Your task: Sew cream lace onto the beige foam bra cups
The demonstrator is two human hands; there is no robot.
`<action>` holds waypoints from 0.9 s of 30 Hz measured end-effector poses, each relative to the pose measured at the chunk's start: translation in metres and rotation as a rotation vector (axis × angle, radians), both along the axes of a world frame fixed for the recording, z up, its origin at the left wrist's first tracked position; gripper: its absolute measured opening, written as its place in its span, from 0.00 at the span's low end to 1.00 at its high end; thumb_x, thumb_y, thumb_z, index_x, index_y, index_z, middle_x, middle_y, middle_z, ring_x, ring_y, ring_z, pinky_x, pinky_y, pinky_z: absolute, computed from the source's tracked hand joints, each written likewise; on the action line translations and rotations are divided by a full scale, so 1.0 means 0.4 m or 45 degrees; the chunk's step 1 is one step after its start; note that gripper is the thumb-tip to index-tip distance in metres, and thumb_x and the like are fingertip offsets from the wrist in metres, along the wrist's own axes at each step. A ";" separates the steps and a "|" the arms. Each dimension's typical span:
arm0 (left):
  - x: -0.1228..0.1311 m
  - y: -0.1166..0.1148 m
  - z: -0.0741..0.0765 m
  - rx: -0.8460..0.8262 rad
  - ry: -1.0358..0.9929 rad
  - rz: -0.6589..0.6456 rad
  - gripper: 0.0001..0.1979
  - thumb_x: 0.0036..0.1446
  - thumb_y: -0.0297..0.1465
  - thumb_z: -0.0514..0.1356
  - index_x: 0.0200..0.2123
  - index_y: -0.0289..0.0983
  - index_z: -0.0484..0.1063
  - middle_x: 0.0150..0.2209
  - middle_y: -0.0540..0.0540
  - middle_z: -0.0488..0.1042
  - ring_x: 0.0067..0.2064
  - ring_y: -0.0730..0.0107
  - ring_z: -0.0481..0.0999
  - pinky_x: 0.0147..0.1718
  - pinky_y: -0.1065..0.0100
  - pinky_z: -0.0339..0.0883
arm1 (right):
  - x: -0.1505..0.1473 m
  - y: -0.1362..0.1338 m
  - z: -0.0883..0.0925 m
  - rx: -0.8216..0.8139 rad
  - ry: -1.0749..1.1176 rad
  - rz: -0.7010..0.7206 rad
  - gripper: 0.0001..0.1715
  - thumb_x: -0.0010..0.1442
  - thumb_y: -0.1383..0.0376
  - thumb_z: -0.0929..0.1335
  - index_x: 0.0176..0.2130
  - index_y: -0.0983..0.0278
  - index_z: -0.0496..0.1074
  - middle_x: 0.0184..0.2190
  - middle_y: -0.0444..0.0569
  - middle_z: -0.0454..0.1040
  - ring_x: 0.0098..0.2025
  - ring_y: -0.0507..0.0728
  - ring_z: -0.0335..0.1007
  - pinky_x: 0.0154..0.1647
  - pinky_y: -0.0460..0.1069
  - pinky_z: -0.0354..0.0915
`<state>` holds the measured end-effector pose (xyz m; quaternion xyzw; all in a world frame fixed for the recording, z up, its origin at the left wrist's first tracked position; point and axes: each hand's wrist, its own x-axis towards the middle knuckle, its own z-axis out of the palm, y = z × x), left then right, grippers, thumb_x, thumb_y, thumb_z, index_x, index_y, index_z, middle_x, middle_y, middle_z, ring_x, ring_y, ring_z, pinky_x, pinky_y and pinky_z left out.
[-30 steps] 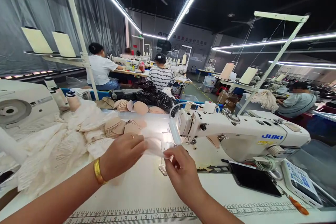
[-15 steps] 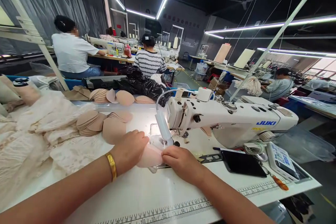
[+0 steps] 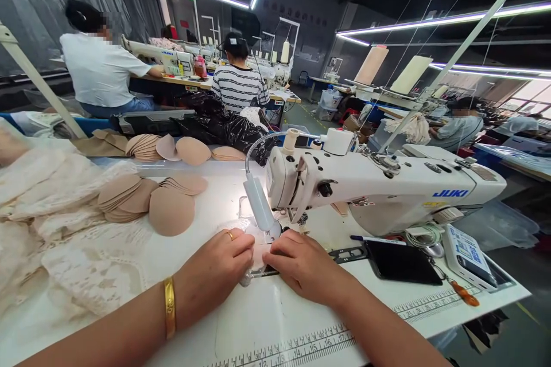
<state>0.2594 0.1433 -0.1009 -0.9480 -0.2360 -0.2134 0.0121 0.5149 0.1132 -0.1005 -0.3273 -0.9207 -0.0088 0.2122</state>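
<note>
My left hand (image 3: 217,272) and my right hand (image 3: 305,264) rest side by side on the white table (image 3: 258,321), fingers curled and pressing a small pale pink fabric piece (image 3: 258,252) between them. That piece lies just in front of the needle area of the white JUKI sewing machine (image 3: 379,195), under its small lamp (image 3: 259,209). A gold bangle is on my left wrist and a ring on a left finger. Most of the fabric piece is hidden by my fingers.
Stacks of beige cups (image 3: 142,200) and cream lace fabric (image 3: 73,241) lie to the left. A black phone (image 3: 398,269), a control panel (image 3: 469,255) and thread snips (image 3: 346,252) sit right of my hands. Other workers sit at machines behind.
My hands came down from holding the pale piece above the table and now press it flat by the needle. The view moved closer and tilted down.
</note>
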 end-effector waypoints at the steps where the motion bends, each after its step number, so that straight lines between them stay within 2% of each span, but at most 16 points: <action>1: -0.001 0.002 -0.001 -0.015 -0.001 0.001 0.16 0.63 0.12 0.52 0.29 0.37 0.64 0.35 0.46 0.73 0.36 0.63 0.69 0.37 0.62 0.65 | 0.002 0.001 0.001 -0.009 0.010 0.003 0.15 0.68 0.77 0.66 0.47 0.61 0.76 0.39 0.46 0.77 0.41 0.57 0.68 0.39 0.51 0.64; 5: 0.002 0.007 -0.003 -0.036 0.002 0.010 0.15 0.62 0.13 0.51 0.31 0.37 0.66 0.34 0.46 0.73 0.35 0.63 0.69 0.35 0.63 0.64 | 0.004 0.006 0.000 -0.040 0.038 0.003 0.16 0.66 0.77 0.67 0.48 0.61 0.76 0.39 0.46 0.76 0.41 0.57 0.67 0.38 0.50 0.63; 9: 0.004 0.007 -0.001 -0.003 0.011 0.015 0.14 0.62 0.15 0.52 0.34 0.37 0.70 0.33 0.46 0.71 0.33 0.63 0.65 0.32 0.63 0.61 | 0.004 0.008 -0.002 -0.061 0.050 0.024 0.17 0.66 0.77 0.66 0.49 0.61 0.75 0.38 0.47 0.76 0.40 0.57 0.67 0.39 0.50 0.62; 13: 0.003 0.007 0.007 -0.016 0.000 -0.010 0.13 0.64 0.16 0.51 0.37 0.37 0.72 0.34 0.45 0.71 0.34 0.62 0.65 0.33 0.63 0.61 | 0.004 0.008 -0.004 -0.065 0.086 0.050 0.17 0.66 0.78 0.66 0.50 0.62 0.76 0.38 0.48 0.77 0.40 0.57 0.67 0.39 0.50 0.63; 20: 0.001 0.015 0.009 -0.183 -0.031 -0.177 0.14 0.63 0.15 0.50 0.39 0.38 0.68 0.39 0.47 0.75 0.40 0.62 0.70 0.42 0.61 0.63 | 0.002 0.005 -0.004 -0.071 0.118 0.062 0.16 0.67 0.77 0.65 0.48 0.62 0.76 0.39 0.48 0.77 0.40 0.57 0.66 0.39 0.50 0.64; 27: 0.004 0.041 -0.007 -0.201 -0.053 -0.160 0.12 0.66 0.17 0.51 0.37 0.39 0.65 0.40 0.47 0.76 0.40 0.62 0.69 0.42 0.62 0.60 | 0.002 0.007 -0.011 -0.054 0.103 -0.006 0.18 0.66 0.77 0.64 0.49 0.61 0.75 0.38 0.48 0.76 0.39 0.57 0.65 0.37 0.50 0.63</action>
